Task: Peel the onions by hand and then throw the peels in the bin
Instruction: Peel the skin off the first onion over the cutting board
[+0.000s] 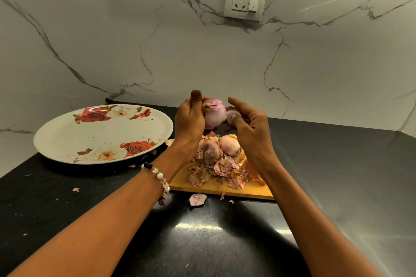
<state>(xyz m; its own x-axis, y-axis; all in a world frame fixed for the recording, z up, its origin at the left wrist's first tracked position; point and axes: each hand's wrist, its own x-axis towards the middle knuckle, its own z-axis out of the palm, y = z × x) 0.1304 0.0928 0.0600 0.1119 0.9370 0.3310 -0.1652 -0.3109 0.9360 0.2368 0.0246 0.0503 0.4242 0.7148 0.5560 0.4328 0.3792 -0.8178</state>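
Left hand [190, 117]: grips pale purple peeled onion [213, 111], held above board.
Right hand [247, 123]: pinches curled purple peel strip [231, 116].
Wooden chopping board [216, 186]: two unpeeled onions [229, 144], dry papery peel heap [216, 171].

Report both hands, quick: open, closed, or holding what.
Left hand: closed around the onion, held above the cutting board.
Right hand: pinching a strip of peel beside that onion.
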